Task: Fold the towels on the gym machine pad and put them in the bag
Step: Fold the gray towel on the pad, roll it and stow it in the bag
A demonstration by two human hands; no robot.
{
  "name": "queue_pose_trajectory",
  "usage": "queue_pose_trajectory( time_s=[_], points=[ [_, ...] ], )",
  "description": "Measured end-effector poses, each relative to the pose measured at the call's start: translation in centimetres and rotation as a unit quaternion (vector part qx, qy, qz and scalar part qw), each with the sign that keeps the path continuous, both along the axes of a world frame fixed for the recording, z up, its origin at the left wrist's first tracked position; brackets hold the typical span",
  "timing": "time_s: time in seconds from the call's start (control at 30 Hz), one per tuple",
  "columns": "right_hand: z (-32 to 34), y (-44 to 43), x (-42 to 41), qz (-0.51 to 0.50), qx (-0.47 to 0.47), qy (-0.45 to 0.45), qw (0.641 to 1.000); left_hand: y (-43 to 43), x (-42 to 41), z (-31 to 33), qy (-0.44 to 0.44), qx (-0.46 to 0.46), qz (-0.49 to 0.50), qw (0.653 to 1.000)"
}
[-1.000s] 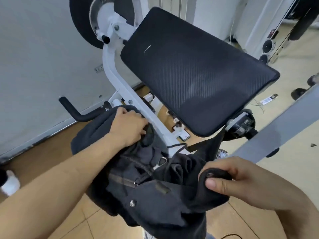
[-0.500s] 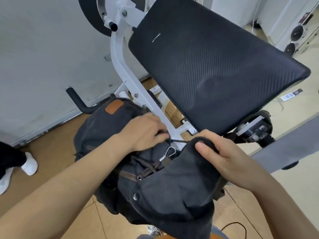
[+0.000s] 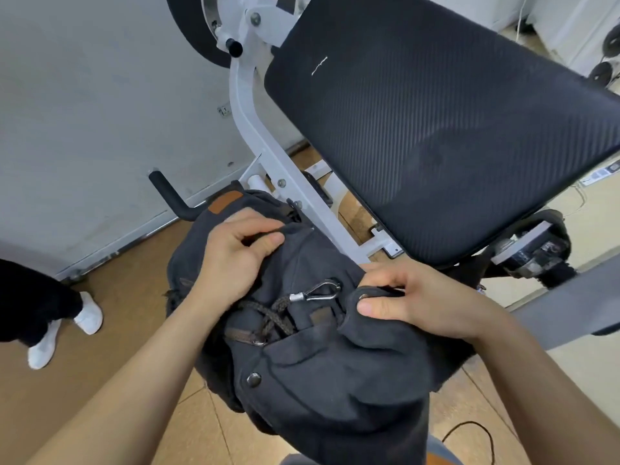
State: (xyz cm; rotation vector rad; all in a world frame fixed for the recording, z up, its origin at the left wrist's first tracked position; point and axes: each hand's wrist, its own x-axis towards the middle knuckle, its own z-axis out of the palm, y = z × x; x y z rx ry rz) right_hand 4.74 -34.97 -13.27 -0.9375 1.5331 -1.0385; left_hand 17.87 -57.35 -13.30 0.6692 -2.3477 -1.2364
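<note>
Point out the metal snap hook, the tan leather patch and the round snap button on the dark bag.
metal snap hook [image 3: 317,292], head view, its loop.
tan leather patch [image 3: 225,202], head view, its middle.
round snap button [image 3: 254,379], head view, its face.

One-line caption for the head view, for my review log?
Both hands, left hand and right hand, grip a dark canvas backpack below the bare gym machine pad.

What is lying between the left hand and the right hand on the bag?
In the head view, a silver metal clip on a braided dark cord lies on the bag, between the left hand and the right hand.
</note>
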Motion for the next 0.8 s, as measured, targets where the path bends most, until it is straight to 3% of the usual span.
queue_pose_trajectory(
  time_s=[0.07,0.17,0.23,0.3,0.37,0.4,0.47,0.53,0.6,0.67,0.73,0.8],
  points=[
    [0.4,-0.4,0.3,-0.026,-0.038,0.017,0.999,0.5,-0.5,-0.4,-0.029,0.043,0.011,0.999],
    [-0.1,-0.4,0.6,-0.066,-0.049,0.06,0.995,1.6,-0.5,0.3,-0.05,-0.046,-0.003,0.998],
    [-0.2,0.1,1.1,-0.08,-0.055,0.119,0.988,2.6,-0.7,1.8,-0.057,-0.106,-0.075,0.99],
    [-0.2,0.4,2.1,-0.073,-0.069,0.272,0.957,3.4,-1.3,2.5,-0.164,-0.173,-0.201,0.95],
    [-0.4,0.5,4.1,-0.049,-0.094,0.454,0.885,3.6,-2.3,2.7,-0.298,-0.196,-0.292,0.887],
    [-0.7,0.7,5.2,-0.026,-0.108,0.499,0.86,3.4,-2.7,2.9,-0.345,-0.179,-0.311,0.867],
    [-1.6,1.2,6.9,0.019,-0.14,0.512,0.847,2.8,-3.2,3.3,-0.381,-0.142,-0.329,0.852],
    [-1.9,2.0,6.9,0.028,-0.139,0.471,0.871,2.6,-2.7,3.8,-0.351,-0.142,-0.321,0.868],
    [-1.6,2.8,5.7,-0.005,-0.112,0.382,0.917,1.9,-1.4,3.8,-0.291,-0.143,-0.252,0.911],
    [-1.1,3.1,4.7,-0.006,-0.087,0.347,0.934,0.7,0.1,3.7,-0.268,-0.106,-0.179,0.941],
    [-1.4,2.9,4.9,0.009,-0.099,0.411,0.906,-0.3,1.1,3.6,-0.257,-0.097,-0.18,0.945],
    [-1.5,2.5,5.8,0.026,-0.119,0.48,0.869,0.0,1.0,3.4,-0.257,-0.09,-0.249,0.929]
  ],
)
